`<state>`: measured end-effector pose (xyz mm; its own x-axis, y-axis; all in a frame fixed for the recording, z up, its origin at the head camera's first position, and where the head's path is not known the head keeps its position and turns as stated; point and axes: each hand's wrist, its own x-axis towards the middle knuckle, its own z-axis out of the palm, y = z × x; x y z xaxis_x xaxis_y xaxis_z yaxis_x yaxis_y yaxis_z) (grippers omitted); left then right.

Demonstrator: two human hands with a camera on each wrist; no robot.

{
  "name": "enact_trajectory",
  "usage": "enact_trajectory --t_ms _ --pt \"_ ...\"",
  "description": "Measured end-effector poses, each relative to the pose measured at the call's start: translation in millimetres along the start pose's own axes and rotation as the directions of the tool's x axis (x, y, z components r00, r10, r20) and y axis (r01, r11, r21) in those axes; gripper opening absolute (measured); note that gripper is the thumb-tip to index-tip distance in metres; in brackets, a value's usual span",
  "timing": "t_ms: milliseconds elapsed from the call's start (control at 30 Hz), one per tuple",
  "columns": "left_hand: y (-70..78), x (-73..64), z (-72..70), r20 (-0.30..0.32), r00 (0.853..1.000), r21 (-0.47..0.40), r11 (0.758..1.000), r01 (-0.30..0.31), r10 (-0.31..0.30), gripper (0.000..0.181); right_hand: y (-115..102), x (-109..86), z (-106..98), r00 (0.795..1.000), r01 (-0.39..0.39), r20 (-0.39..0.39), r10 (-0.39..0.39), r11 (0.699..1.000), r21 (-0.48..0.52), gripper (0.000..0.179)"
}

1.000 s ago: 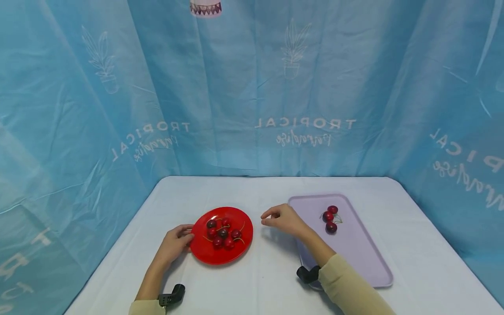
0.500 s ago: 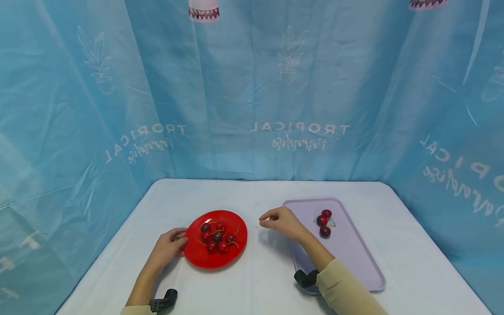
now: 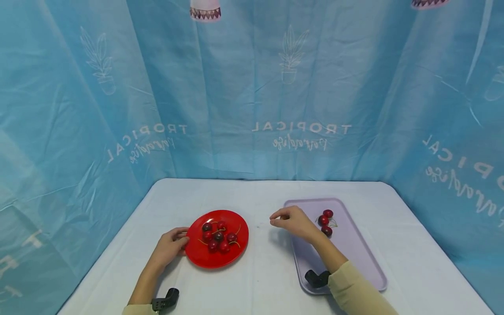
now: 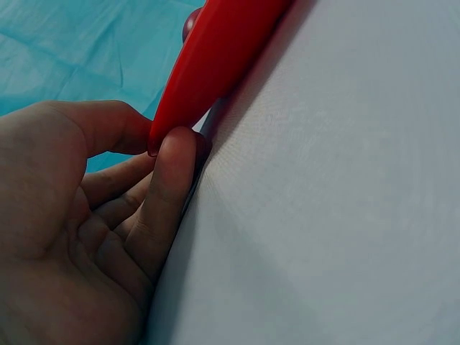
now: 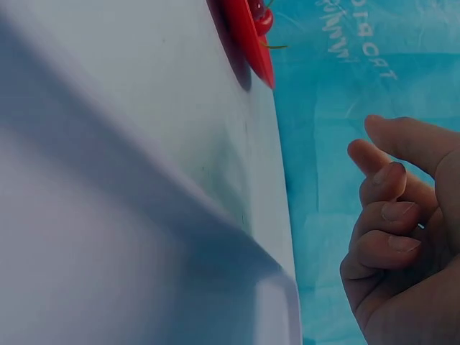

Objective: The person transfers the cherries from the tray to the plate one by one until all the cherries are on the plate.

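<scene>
My left hand (image 3: 168, 248) pinches the left rim of a round red plate (image 3: 198, 257). In the left wrist view the thumb lies on one side of the plate's edge (image 4: 194, 79) and a finger on the other. Several dark red cherries (image 3: 218, 236) with stems are heaped on the plate. My right hand (image 3: 293, 222) hovers above the table by the left edge of a lilac tray (image 3: 354, 258), holding nothing. Its thumb and index tips stand slightly apart in the right wrist view, with the other fingers (image 5: 388, 215) loosely curled. Three cherries (image 3: 323, 220) lie in the tray's far part.
A white cloth (image 3: 252, 280) covers the table, and a strip of it separates plate and tray. Blue printed curtains (image 3: 252, 87) hang behind the table and at both sides. Small black cameras (image 3: 167, 298) are strapped to both wrists.
My right hand has drifted right, away from the plate and over the tray's left edge. The left hand keeps its grip on the plate. The head view has shifted slightly.
</scene>
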<state>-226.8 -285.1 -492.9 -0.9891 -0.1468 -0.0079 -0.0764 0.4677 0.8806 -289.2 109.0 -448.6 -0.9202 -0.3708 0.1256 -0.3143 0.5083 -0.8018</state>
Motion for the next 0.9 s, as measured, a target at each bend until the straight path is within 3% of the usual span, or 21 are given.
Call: enact_trajectory --t_ms 900 --pt "-3.0 3.3 0.3 0.0 1.0 -0.011 1.0 0.005 -0.005 0.041 23 -16.7 -28 0.995 -0.079 -0.059 0.077 0.997 -0.026 0.023"
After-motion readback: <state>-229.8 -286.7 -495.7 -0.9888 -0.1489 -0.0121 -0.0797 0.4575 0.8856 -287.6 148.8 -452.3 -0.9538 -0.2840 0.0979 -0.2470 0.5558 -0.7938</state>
